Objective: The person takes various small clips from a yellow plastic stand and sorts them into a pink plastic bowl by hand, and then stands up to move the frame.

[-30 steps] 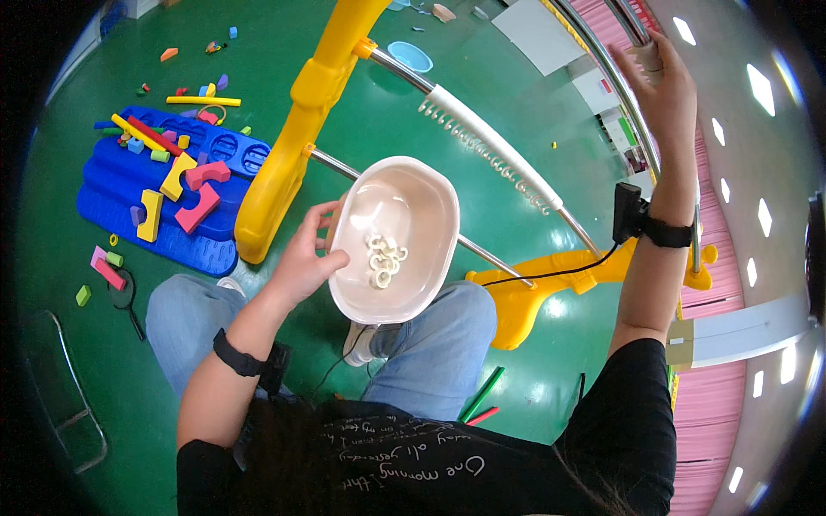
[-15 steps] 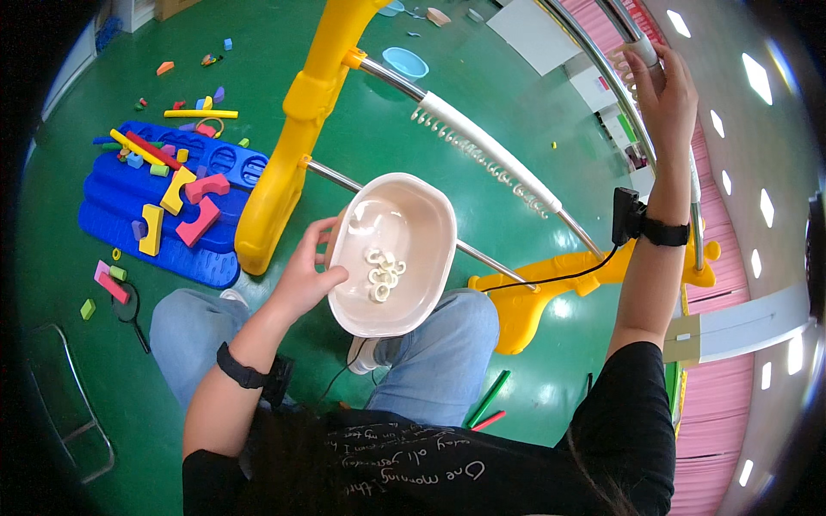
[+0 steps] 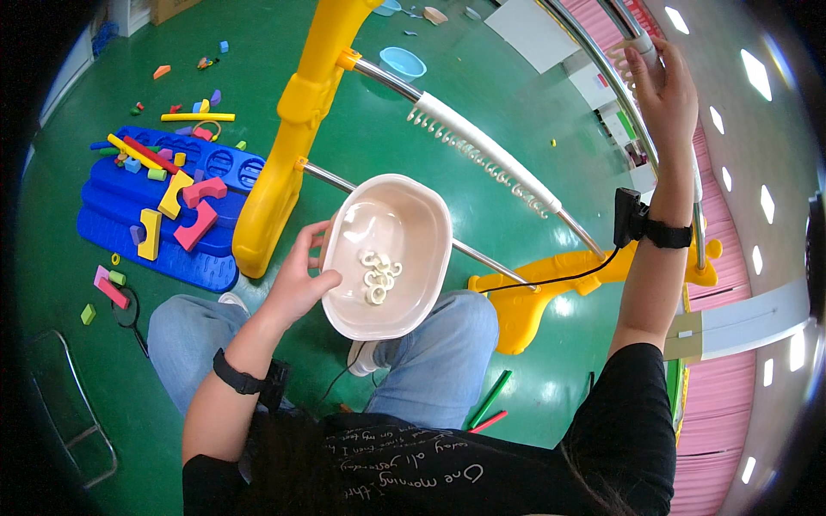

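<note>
My left hand [image 3: 301, 279] grips the left rim of a cream plastic basin [image 3: 420, 249], thumb on the edge and fingers behind the wall. Several small white hooks or rings [image 3: 377, 277] lie in a cluster on its bottom. Raised at the upper right, my right hand [image 3: 669, 99] closes round a white sleeve [image 3: 641, 47] on a metal bar of the yellow-sided frame [image 3: 314, 90]. Small white rings show beside its fingers; whether it also pinches one is hidden. On a lower bar sits another white sleeve [image 3: 486, 148] with a row of white hooks hanging from it.
Left of the frame, a blue plastic step [image 3: 155, 236] bears foam blocks and sticks. A racket [image 3: 129, 314], a metal frame [image 3: 82, 421] and green and red sticks [image 3: 490, 400] lie on the floor. Farther off stands a light-blue basin [image 3: 402, 64].
The basin in my left hand has shifted slightly left, with the hooks still inside. My right hand stays on the upper bar, almost unmoved.
</note>
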### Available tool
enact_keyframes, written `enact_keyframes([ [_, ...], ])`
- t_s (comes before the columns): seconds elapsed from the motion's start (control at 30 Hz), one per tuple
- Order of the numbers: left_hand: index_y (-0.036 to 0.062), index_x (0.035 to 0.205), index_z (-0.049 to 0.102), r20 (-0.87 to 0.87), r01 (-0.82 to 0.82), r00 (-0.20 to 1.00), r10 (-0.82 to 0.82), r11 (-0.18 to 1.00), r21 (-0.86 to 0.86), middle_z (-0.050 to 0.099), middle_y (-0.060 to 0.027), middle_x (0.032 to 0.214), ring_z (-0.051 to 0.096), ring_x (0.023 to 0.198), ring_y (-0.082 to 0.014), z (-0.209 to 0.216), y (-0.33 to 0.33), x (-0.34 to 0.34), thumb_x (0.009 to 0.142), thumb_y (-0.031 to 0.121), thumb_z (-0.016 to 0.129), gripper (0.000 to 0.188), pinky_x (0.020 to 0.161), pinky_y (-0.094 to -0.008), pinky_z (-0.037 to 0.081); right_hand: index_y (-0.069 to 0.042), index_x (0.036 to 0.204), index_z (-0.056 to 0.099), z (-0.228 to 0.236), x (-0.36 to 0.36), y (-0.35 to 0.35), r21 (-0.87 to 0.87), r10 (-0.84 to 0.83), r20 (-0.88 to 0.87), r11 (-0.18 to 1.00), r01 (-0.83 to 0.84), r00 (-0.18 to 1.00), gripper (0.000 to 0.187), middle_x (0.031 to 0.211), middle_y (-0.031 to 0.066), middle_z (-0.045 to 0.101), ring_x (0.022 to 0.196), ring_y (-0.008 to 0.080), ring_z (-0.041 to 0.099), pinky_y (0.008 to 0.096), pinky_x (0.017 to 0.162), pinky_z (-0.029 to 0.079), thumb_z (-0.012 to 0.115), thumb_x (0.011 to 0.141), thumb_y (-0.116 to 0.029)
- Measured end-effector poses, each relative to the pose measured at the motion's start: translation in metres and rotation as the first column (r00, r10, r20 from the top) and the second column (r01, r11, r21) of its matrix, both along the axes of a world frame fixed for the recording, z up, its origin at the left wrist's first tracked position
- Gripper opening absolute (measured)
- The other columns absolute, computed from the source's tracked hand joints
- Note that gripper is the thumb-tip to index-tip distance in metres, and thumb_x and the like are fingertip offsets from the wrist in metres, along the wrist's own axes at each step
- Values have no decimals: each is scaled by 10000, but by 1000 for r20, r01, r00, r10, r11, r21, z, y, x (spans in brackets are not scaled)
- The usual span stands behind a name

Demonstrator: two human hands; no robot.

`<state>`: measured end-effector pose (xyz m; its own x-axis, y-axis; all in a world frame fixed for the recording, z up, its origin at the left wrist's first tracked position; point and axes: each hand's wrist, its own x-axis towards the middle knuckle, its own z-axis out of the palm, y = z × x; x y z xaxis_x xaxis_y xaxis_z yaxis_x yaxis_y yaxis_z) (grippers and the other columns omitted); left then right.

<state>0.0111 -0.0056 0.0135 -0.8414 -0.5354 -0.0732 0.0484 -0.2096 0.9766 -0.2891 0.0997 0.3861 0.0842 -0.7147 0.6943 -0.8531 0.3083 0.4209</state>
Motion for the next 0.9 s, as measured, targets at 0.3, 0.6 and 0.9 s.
enact_keyframes([
  [0.3,83,1349,349,-2,21,1000,-21,1000,6,450,-116,1191,534,871,-161,1,-1,0,663,63,621,738,795,-300,479,-107,1156,583,-3,6,-7,-43,-34,189,998,43,981,371,845,33,660,695,80,628,234,620,478,643,871,-337],
  [0.6,92,1358,339,-12,10,1000,-10,1000,14,440,-121,1205,539,886,-161,4,-1,0,669,58,611,741,802,-300,479,-171,1117,618,3,-11,-1,-39,34,91,999,-30,995,454,1041,86,654,882,236,655,324,703,514,585,840,-528],
  [0.9,98,1361,334,-77,-11,997,7,999,-48,450,-112,1195,565,916,-183,-5,-1,2,683,59,609,733,806,-309,487,-97,1111,588,-43,27,-2,-94,246,-309,953,-286,919,365,1089,98,614,1042,270,564,388,878,428,659,826,-314],
])
